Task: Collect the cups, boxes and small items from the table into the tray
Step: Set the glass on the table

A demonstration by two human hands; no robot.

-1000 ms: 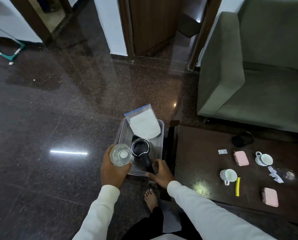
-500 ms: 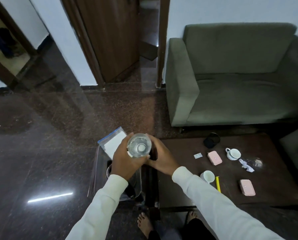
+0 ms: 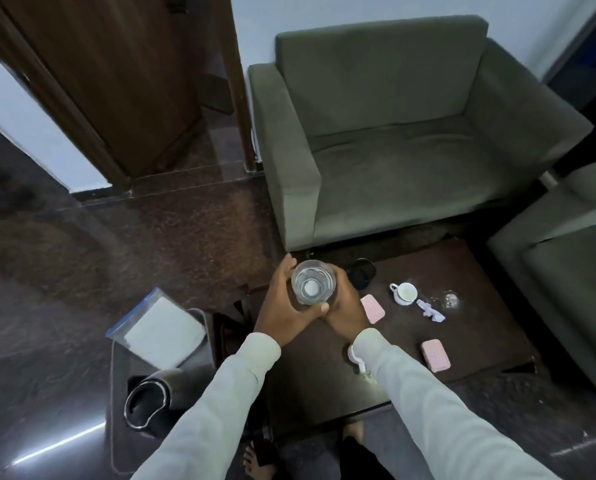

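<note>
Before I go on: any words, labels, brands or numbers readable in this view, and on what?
None can be read.
Pink boxes: a faint mark on each lid, too blurred to read.
Zip bag in the tray: blue strip and white sheet, no print visible.
Glass held in both hands: clear, no marking.
White cup on the table: plain.

Dim indoor light, cool cast. Bright streak of glare on glossy floor [image 3: 57, 445] at lower left. Wide-angle bending at edges; motion blur lower left.
</note>
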